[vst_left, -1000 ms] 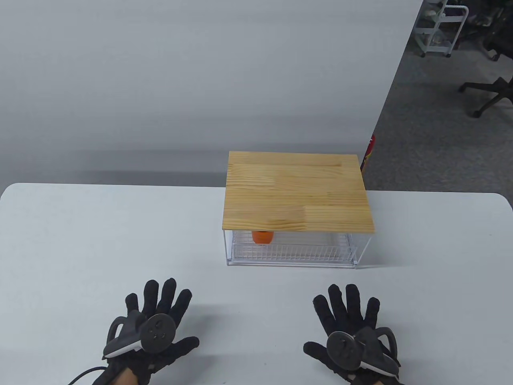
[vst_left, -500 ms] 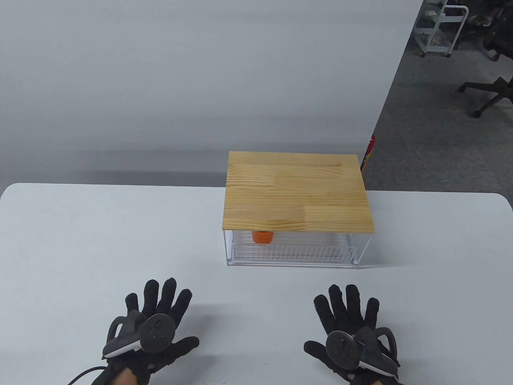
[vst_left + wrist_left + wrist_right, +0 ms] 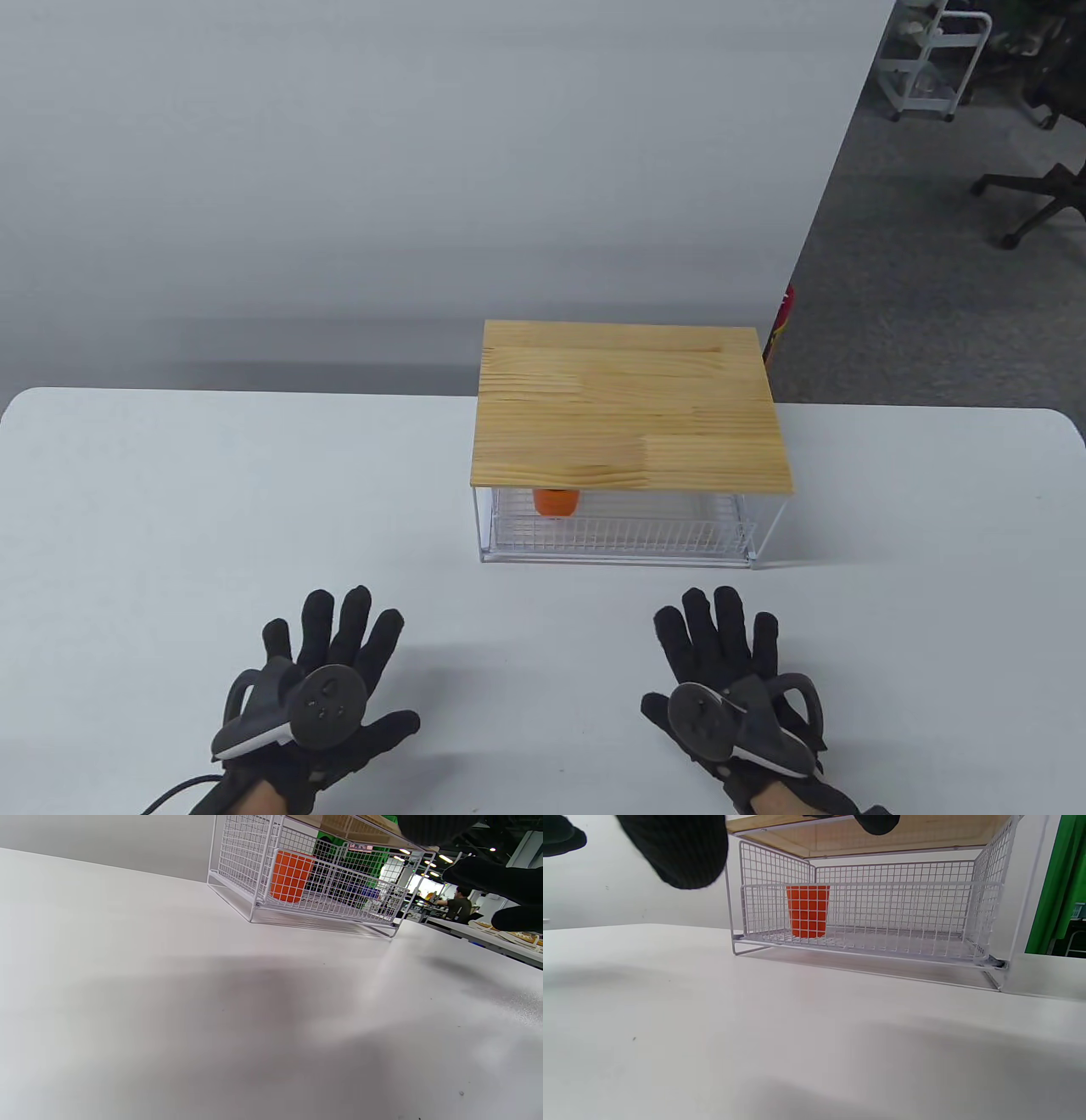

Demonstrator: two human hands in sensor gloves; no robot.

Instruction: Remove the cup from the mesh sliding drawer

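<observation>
Nearest the camera, the left hand (image 3: 318, 679) is laid flat over the white tabletop (image 3: 170, 526), fingers spread, nothing held; no shift is seen against the earlier frames. The right hand (image 3: 734, 683) is likewise spread and empty, but it has been moved slightly forward and toward the middle compared with half a second ago. This is read as the start of a reach toward the drawer; no contact is made yet, and both hands are kept well apart from the unit.

Farther out, the mesh sliding drawer (image 3: 619, 531) is seen pushed in inside its white wire frame (image 3: 1005, 899), under a wooden top (image 3: 628, 407). The orange cup (image 3: 807, 910) is found upright inside the drawer, toward its left side and behind the front mesh wall; it is also seen through the wire in the left wrist view (image 3: 290, 876). Nothing of the cup or drawer has been changed across the frames.

The way to the cup is blocked from above by the wooden top and from the front by the mesh wall, so the drawer is judged to need sliding out first; the task is barely begun. No clear handle is made out on the front rim. The light frame could be dragged along if the pull is not steadied, possibly by the left hand.

Beyond the tabletop, a grey partition wall (image 3: 424, 170) is seen, with office chairs (image 3: 1035, 204) and a white cart (image 3: 933, 59) far right, not in the way.
</observation>
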